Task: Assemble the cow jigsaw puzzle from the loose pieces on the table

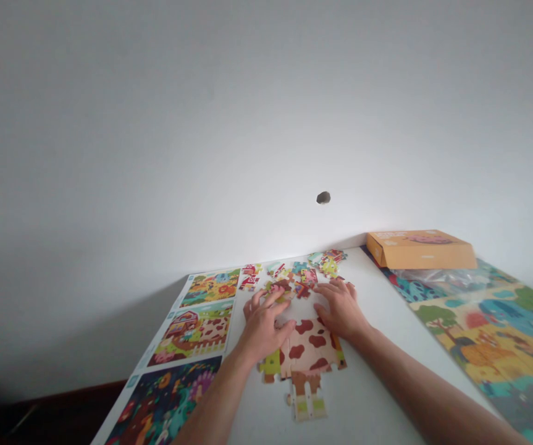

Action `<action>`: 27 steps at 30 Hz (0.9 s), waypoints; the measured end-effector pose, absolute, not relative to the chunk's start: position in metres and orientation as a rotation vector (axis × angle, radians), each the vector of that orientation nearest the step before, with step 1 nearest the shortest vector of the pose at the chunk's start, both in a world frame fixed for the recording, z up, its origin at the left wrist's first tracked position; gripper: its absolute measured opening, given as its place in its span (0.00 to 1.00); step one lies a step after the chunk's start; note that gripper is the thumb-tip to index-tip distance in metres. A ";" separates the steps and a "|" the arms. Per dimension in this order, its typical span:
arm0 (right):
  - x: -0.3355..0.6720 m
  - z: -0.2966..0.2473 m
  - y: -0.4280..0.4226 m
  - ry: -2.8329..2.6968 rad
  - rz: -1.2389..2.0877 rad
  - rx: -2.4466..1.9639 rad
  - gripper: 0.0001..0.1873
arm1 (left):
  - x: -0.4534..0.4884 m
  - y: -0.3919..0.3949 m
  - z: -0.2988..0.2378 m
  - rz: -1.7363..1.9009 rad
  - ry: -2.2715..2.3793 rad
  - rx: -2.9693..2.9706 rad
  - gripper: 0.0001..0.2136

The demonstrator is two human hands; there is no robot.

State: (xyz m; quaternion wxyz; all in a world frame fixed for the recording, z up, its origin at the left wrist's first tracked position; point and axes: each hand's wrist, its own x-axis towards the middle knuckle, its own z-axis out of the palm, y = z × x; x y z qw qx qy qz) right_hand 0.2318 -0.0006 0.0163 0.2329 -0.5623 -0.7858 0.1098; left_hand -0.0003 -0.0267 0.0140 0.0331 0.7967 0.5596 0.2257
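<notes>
Left hand (261,324) and right hand (340,309), fingers spread, rest on the brown-spotted cream cardboard cow jigsaw puzzle (307,349); palms hide its upper edge. Loose multicoloured pieces (294,278) beyond are hard to distinguish.

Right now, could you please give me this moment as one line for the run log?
left hand: over loose jigsaw pieces | right hand: at cow-patterned jigsaw section | nearby: orange cardboard box

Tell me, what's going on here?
A person is working at a jigsaw puzzle on a white table with bare hands. The left hand rests beside a joined, brown-spotted puzzle section, and the right hand lies just above it, near loose puzzle pieces. Picture sheets lie to the left; an orange box sits far right.
</notes>
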 end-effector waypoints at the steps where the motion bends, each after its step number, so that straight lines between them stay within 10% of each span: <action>1: 0.232 0.016 -0.001 -2.173 0.314 -1.538 0.22 | -0.001 -0.027 0.014 0.681 1.717 2.451 0.19; 27: 0.252 0.018 0.008 -1.881 0.248 -1.928 0.29 | 0.007 -0.035 0.026 0.652 1.601 2.428 0.15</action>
